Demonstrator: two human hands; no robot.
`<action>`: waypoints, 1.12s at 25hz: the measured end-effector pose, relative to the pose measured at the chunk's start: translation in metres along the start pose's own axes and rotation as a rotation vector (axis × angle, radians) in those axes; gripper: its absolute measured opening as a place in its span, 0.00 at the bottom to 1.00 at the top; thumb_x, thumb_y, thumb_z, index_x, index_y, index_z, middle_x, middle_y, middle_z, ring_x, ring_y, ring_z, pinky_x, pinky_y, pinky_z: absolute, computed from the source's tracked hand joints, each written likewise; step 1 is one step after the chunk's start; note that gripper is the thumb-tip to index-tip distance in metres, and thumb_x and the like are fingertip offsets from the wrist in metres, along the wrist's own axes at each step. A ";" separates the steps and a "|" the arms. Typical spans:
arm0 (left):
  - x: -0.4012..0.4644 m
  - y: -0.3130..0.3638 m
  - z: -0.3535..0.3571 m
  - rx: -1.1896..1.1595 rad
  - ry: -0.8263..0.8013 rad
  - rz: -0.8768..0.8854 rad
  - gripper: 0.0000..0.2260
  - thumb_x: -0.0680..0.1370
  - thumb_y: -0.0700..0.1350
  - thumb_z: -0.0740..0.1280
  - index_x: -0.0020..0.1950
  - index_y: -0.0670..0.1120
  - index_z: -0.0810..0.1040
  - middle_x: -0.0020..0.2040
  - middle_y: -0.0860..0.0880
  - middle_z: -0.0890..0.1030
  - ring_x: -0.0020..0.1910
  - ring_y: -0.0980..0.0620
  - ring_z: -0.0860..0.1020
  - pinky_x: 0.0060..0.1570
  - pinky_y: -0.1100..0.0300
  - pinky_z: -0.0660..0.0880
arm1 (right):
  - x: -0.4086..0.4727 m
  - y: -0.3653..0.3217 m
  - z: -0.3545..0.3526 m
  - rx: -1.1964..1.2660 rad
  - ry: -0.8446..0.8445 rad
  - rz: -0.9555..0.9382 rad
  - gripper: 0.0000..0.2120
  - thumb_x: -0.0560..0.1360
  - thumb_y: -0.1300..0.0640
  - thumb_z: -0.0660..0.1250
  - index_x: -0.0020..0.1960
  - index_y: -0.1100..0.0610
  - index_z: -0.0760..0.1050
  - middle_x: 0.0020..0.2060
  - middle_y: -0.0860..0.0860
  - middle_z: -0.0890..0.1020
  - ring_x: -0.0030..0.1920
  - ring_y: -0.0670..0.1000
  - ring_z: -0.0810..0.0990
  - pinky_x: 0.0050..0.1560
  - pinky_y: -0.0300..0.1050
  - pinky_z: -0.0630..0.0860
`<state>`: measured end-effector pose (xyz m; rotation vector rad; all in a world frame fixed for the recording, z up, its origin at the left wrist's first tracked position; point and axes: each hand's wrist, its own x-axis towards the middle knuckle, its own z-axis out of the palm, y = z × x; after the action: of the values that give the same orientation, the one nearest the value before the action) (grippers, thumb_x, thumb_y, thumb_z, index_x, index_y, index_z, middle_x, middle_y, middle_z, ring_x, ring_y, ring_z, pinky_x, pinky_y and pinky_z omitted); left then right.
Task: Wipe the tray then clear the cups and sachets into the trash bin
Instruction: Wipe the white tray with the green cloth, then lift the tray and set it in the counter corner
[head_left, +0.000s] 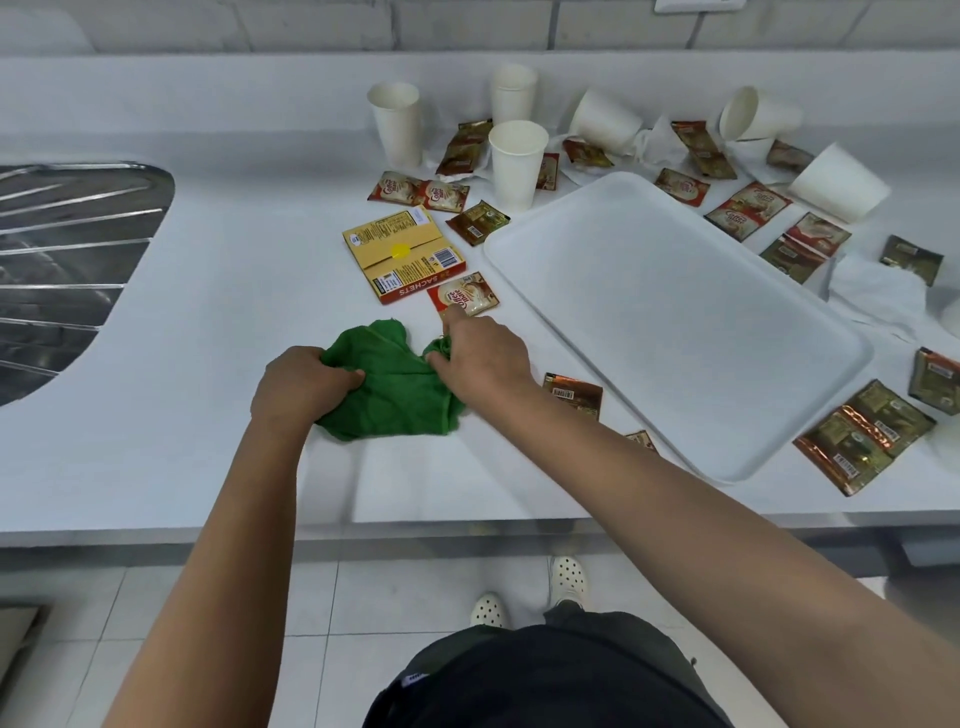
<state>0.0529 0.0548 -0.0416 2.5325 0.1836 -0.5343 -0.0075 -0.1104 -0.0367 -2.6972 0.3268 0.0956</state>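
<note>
Both arms reach over the white counter (218, 291). The left hand (301, 387) and right hand (483, 358) each curl their fingers into a bunched green cloth (389, 387), gripping opposite edges. The cloth lies left of the white tray (675, 322), well apart. The tray holds nothing; paper cups (517, 163) and sachets (462, 295) lie scattered around it.

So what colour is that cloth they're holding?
Green: the cloth is plain green, bunched between both hands, seen in the head view.

Bare forearms, no sleeves in view; dark trousers (545, 670), perhaps black; white perforated clogs (569, 578).
</note>
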 end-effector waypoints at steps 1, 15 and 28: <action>0.002 -0.002 -0.001 0.053 -0.020 -0.017 0.15 0.73 0.49 0.70 0.56 0.42 0.78 0.47 0.44 0.78 0.48 0.43 0.76 0.53 0.51 0.76 | 0.002 0.000 0.002 -0.036 0.010 -0.013 0.16 0.78 0.51 0.61 0.61 0.58 0.67 0.51 0.56 0.79 0.50 0.57 0.79 0.38 0.46 0.67; -0.006 0.072 0.018 -0.038 0.021 0.428 0.16 0.74 0.46 0.70 0.61 0.46 0.77 0.59 0.47 0.77 0.59 0.49 0.75 0.53 0.62 0.68 | -0.010 0.063 -0.039 0.100 0.206 0.177 0.16 0.77 0.52 0.61 0.62 0.59 0.70 0.56 0.56 0.75 0.57 0.57 0.75 0.47 0.46 0.71; 0.037 0.207 0.086 0.095 0.050 0.781 0.14 0.76 0.43 0.65 0.61 0.43 0.77 0.62 0.43 0.77 0.61 0.44 0.74 0.58 0.57 0.70 | -0.073 0.207 -0.108 0.102 0.290 0.865 0.18 0.73 0.59 0.63 0.62 0.63 0.67 0.58 0.59 0.74 0.58 0.60 0.75 0.45 0.46 0.69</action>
<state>0.1066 -0.1654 -0.0243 2.4430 -0.7973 -0.1619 -0.1269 -0.3229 -0.0123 -2.2714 1.5095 -0.0640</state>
